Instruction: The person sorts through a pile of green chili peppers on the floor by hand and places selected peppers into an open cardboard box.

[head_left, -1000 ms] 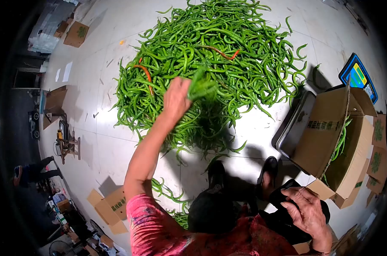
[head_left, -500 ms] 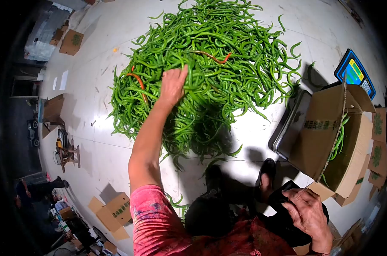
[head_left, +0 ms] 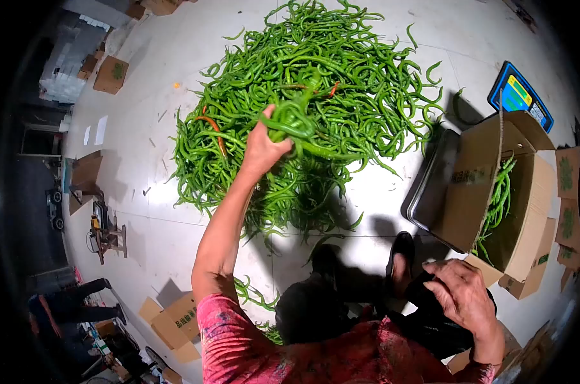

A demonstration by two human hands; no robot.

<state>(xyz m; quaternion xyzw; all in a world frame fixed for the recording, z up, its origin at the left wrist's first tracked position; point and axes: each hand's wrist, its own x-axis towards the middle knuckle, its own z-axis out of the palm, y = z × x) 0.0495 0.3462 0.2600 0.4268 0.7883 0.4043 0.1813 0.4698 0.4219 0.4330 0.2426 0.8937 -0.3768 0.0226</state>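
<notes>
A large heap of long, curly green chili peppers (head_left: 354, 64) covers the floor in front of me, with a few red ones among them. Over the near-left part of the heap, my left hand (head_left: 264, 146) is closed around a bunch of green chili peppers (head_left: 293, 125), whose ends stick out past the fingers. My right hand (head_left: 459, 296) lies on my dark-clad knee at the lower right; its fingers are loosely bent, the thumb stands apart, and nothing shows in it. To my right an open cardboard box (head_left: 525, 208) has some green chili peppers (head_left: 496, 205) inside.
The box rests on a dark platform (head_left: 434, 185), beside a blue-edged display (head_left: 520, 96). More flattened cartons (head_left: 568, 205) stand at far right. Leftward are an open carton (head_left: 178, 320), a small wooden stool (head_left: 111, 237) and another person's legs (head_left: 79, 301). Loose peppers (head_left: 254, 294) lie near my feet.
My left hand has come up from the heap with a bunch of peppers and turned slightly. My right hand stays on my knee. More of the other person shows at left.
</notes>
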